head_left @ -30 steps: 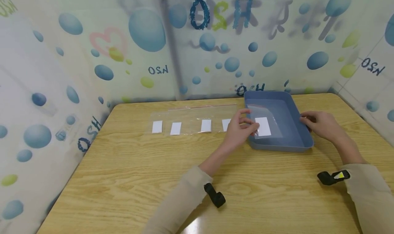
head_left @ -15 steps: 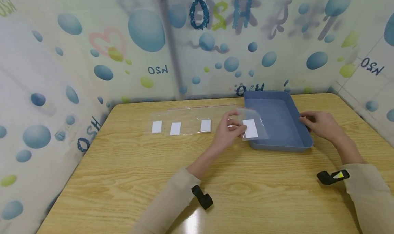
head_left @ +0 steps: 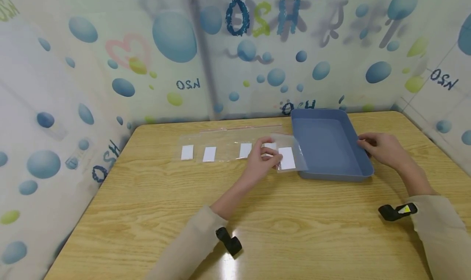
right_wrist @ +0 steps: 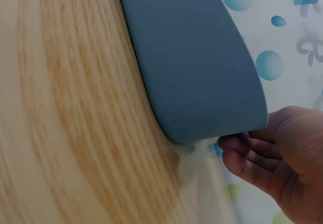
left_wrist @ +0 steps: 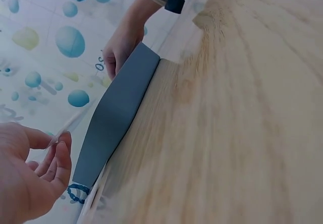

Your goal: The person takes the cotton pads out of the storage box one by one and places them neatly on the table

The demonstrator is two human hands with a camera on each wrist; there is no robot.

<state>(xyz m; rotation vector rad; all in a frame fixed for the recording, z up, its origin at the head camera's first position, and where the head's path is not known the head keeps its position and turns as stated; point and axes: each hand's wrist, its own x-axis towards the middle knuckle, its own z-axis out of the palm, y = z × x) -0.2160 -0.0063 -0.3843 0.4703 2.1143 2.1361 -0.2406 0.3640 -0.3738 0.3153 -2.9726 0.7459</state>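
Observation:
In the head view my left hand [head_left: 259, 161] pinches a clear zip bag [head_left: 299, 159] by its left side. A white rectangular piece [head_left: 287, 158] shows in that bag, which hangs tilted just left of the blue tray [head_left: 327, 143], its right part over the tray's near-left edge. From the left wrist, thumb and fingertips of the hand [left_wrist: 33, 168] meet on the thin bag [left_wrist: 75, 118], seen nearly edge-on. My right hand [head_left: 382, 147] grips the tray's right wall. In the right wrist view its thumb is partly hidden behind the tray wall [right_wrist: 197, 67], with fingers curled outside.
Several clear bags, each with a white piece [head_left: 209, 154], lie in an overlapping row left of the tray, partly behind my left hand. The wooden table [head_left: 165, 214] ends at a patterned wall [head_left: 228, 71] at the back; more patterned walls stand at both sides.
My left hand has moved left and slightly nearer with the zip bag, taking it from over the tray to beside its left edge. The right hand and the tray stay in place.

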